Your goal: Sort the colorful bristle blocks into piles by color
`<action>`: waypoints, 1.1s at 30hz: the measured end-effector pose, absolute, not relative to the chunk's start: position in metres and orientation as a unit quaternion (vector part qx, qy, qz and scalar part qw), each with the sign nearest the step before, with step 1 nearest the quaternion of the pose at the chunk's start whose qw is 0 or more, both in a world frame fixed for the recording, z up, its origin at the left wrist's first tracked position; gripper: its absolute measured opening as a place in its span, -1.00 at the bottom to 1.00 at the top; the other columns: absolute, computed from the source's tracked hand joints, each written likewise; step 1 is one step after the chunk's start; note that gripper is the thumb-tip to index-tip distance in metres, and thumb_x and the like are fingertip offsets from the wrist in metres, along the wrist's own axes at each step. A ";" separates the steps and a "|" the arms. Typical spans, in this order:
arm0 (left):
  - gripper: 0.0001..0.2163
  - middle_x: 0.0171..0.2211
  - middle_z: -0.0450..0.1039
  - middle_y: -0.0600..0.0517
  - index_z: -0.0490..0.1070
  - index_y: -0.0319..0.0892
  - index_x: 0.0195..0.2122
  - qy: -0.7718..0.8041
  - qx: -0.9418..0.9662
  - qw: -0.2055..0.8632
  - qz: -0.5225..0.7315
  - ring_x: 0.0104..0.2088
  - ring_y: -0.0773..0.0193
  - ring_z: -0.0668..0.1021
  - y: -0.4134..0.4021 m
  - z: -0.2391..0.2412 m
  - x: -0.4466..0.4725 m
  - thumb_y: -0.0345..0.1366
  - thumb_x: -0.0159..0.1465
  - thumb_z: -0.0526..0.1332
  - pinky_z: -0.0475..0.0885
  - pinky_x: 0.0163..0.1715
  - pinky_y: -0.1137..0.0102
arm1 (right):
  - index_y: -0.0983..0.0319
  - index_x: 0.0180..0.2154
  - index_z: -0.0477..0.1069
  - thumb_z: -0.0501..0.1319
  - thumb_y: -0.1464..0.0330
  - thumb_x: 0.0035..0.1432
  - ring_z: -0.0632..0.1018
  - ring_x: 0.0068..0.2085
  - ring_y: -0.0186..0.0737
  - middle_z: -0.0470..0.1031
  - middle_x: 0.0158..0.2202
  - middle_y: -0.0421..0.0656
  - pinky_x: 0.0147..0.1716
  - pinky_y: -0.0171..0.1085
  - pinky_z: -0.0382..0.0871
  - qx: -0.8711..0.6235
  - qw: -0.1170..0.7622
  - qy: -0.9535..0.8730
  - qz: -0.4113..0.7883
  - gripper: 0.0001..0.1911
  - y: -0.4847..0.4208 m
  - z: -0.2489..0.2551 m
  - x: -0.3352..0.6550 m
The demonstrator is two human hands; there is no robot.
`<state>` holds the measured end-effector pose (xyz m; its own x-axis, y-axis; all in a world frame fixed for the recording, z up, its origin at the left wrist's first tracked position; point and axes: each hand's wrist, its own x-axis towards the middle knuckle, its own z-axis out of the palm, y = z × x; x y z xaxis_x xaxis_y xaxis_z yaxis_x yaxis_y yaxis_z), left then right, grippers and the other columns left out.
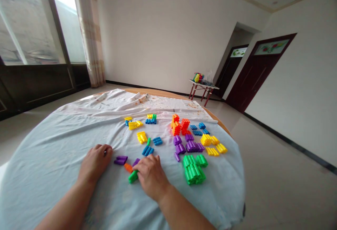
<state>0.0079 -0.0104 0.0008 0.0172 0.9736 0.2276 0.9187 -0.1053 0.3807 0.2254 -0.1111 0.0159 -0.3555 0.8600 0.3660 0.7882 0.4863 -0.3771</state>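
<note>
White wall [158, 33] at twelve; round, cloth-draped surface [47, 152] at six; window [31, 26] at ten. Left hand [94, 162] at eight, fingers [101, 147] curled; right hand [152, 176] near six, fingers bent against green block [132, 177] at seven. Cannot tell if pinching in either.

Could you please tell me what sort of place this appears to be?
It looks like a room in a home, possibly a living or dining room, judging by the long curtain, the dark red door and the cloth-covered table.
</note>
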 end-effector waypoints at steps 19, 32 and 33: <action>-0.60 -0.19 0.46 -0.12 0.47 -0.14 -0.27 0.674 0.705 0.069 0.209 -0.16 0.09 0.48 -0.013 0.004 0.011 -0.11 0.23 -0.13 0.34 -0.13 0.27 | 0.27 -0.20 0.46 0.14 0.54 0.05 0.51 -0.32 -0.18 0.47 -0.39 -0.14 -0.25 -0.24 0.38 -0.658 0.352 -0.649 0.150 -0.75 -0.148 0.007 0.283; -0.56 -0.13 0.43 -0.16 0.45 -0.17 -0.19 0.672 0.712 0.071 0.188 -0.14 0.09 0.46 -0.007 0.001 0.008 -0.08 0.25 -0.16 0.33 -0.09 0.26 | 0.19 -0.05 0.43 0.24 0.55 -0.01 0.41 -0.02 -0.16 0.46 -0.09 -0.11 0.02 -0.18 0.29 -0.564 0.295 -0.760 0.129 -0.57 -0.145 0.019 0.285; -0.56 -0.13 0.42 -0.16 0.45 -0.17 -0.19 0.674 0.711 0.072 0.185 -0.13 0.09 0.46 -0.006 0.001 0.008 -0.08 0.25 -0.16 0.33 -0.08 0.26 | 0.19 -0.03 0.42 0.26 0.53 0.00 0.42 -0.02 -0.16 0.46 -0.09 -0.10 0.02 -0.18 0.29 -0.564 0.301 -0.758 0.129 -0.56 -0.148 0.022 0.287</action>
